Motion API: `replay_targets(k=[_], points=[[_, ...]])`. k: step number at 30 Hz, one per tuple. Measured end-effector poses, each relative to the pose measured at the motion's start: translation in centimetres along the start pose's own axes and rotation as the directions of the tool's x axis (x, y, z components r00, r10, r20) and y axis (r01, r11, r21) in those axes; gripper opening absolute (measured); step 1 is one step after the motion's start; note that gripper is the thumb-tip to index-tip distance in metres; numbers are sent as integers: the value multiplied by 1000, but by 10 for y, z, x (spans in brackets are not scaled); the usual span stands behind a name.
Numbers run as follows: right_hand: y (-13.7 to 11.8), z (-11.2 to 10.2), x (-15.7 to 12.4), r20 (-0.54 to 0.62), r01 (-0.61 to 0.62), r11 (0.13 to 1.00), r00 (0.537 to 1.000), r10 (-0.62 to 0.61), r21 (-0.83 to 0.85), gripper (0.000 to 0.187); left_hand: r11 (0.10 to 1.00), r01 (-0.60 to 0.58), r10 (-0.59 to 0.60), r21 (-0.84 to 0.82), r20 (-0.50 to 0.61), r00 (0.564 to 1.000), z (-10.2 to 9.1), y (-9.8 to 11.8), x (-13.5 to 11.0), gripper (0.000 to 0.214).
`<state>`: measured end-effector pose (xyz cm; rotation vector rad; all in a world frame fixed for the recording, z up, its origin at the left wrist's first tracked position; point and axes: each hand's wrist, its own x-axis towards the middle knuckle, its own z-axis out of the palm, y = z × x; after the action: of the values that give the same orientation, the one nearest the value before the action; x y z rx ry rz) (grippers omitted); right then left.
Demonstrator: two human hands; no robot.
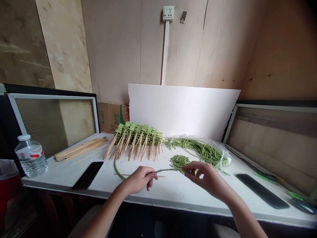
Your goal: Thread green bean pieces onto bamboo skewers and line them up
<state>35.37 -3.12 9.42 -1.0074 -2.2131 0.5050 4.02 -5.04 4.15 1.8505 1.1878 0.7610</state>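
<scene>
Holding one long bean (168, 170) level between both hands, just above the table (173, 195). Left hand (140, 180) is curled closed around it. Right hand (206, 178) pinches the other end with thumb and fingertips, the rest of the fingers loose. The slack tail loops back behind the left hand onto the table. My read: the two-point grip keeps the limp bean straight and off the surface.

A single bare stick (138, 175) lies right under the left hand, within easy reach. A small heap of cut pieces (179, 161) sits just past the right hand's fingertips. The stacked finished skewers (136, 135) lie further back from the left hand, handles fanned toward the person, probably so they can be grabbed by the stick end. The bundle of spare sticks (81, 148) and the phone (88, 175) are well out to the left.

Containers:
- The plastic bag (220, 150) beyond the right hand holds uncut beans, which spill out of its open mouth towards the hands.
- The water bottle (31, 155) far left is capped and roughly half full.
- The cardboard box (111, 115) stands at the wall. Can't tell what's in it.
</scene>
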Motion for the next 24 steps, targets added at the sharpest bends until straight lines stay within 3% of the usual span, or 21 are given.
replay_targets(k=[4, 9, 12, 16, 19, 24], points=[[-4, 5, 1, -219, 79, 997, 973, -72, 24, 17, 999, 8, -7, 41, -45, 999, -10, 0, -3, 43], [-14, 36, 6, -455, 248, 967, 857, -244, -52, 12, 999, 24, -23, 29, -43, 999, -9, 6, -8, 37], [-18, 55, 7, -484, 288, 953, 824, -295, -91, 12, 994, -47, 45, -99, -22, 999, -2, 12, -9, 52], [-18, 64, 7, -490, 290, 952, 818, -300, -99, 11, 961, -107, 103, -254, -29, 994, 8, 19, -9, 70], [-16, 61, 7, -491, 282, 953, 818, -300, -113, 11, 958, -100, 69, -268, -123, 990, 9, 22, -8, 59], [-16, 48, 6, -493, 288, 946, 807, -325, -150, 11, 951, -80, 46, -298, -119, 992, 2, 24, -11, 50]])
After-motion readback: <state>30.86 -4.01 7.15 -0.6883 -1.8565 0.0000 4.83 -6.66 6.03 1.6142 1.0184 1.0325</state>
